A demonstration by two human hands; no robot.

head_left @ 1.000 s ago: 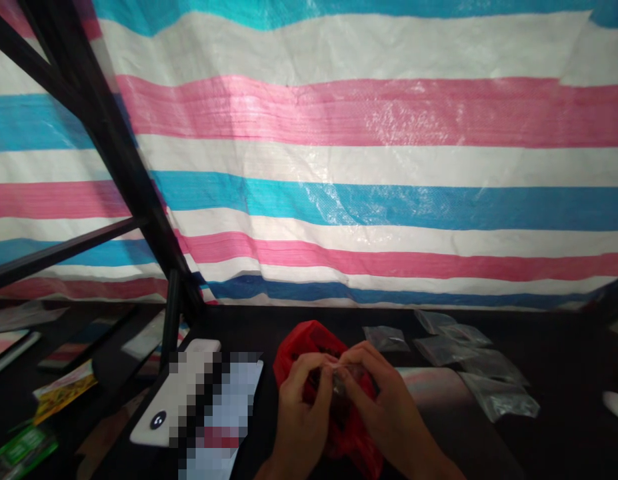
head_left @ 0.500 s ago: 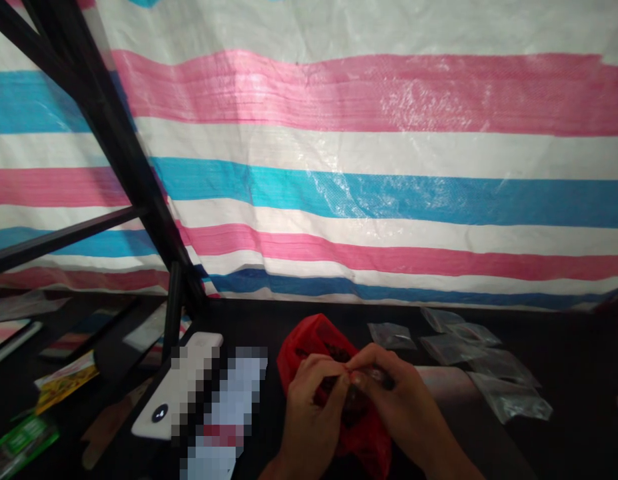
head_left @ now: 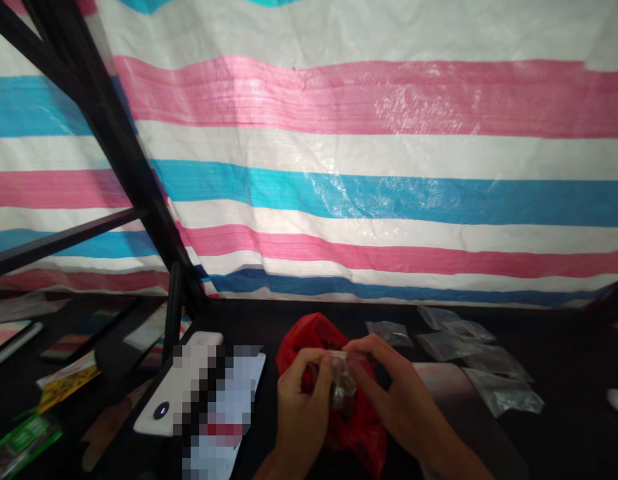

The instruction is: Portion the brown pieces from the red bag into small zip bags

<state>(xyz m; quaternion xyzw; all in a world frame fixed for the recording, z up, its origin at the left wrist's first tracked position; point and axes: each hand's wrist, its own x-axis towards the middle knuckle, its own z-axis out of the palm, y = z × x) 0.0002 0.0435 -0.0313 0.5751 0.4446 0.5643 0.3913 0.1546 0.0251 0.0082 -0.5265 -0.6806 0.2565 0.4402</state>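
In front of me, both hands are at a small clear zip bag (head_left: pixel 343 383) with something in it that I cannot make out. My left hand (head_left: pixel 303 400) pinches its upper left corner between thumb and fingers. At the upper right of the same bag, my right hand (head_left: pixel 389 380) has thumb and forefinger closed on its top edge. Beneath and behind the hands lies a crumpled red plastic bag (head_left: pixel 313 330), its mouth open, with dark contents partly hidden by my fingers.
Several clear zip bags (head_left: pixel 499 360) lie to the right, and another clear bag (head_left: pixel 390 332) sits behind my right hand. On the left are a white power bank (head_left: pixel 156 417), a blurred-out packet (head_left: pixel 221 407), a yellow packet (head_left: pixel 71 380), a green packet (head_left: pixel 26 440) and a black frame (head_left: pixel 139 193).
My hands have moved slightly apart, and the clear bag between them now shows more fully, with its top edge stretched. The view has shifted a little.
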